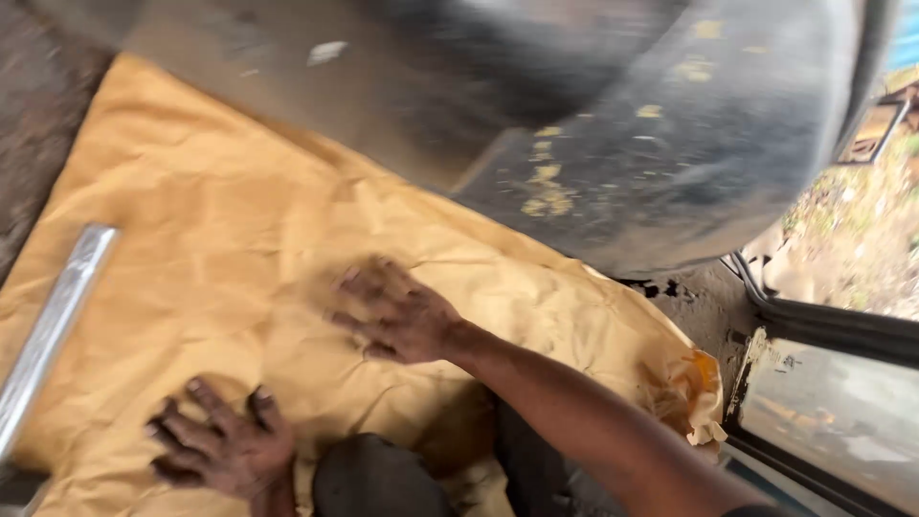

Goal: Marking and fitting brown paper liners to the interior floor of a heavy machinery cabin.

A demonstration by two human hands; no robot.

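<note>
A large crumpled sheet of yellow-brown paper covers the floor in front of me. My left hand lies flat on it near the bottom edge, fingers spread, holding nothing. My right hand presses palm-down on the middle of the paper with fingers apart, its forearm reaching in from the lower right. Both hands look smeared with dark grime. My dark knee shows between the arms.
A big dark curved panel with chipped yellow paint hangs over the paper's far edge. A shiny metal bar lies along the left. A window frame with black rubber seal stands at the right.
</note>
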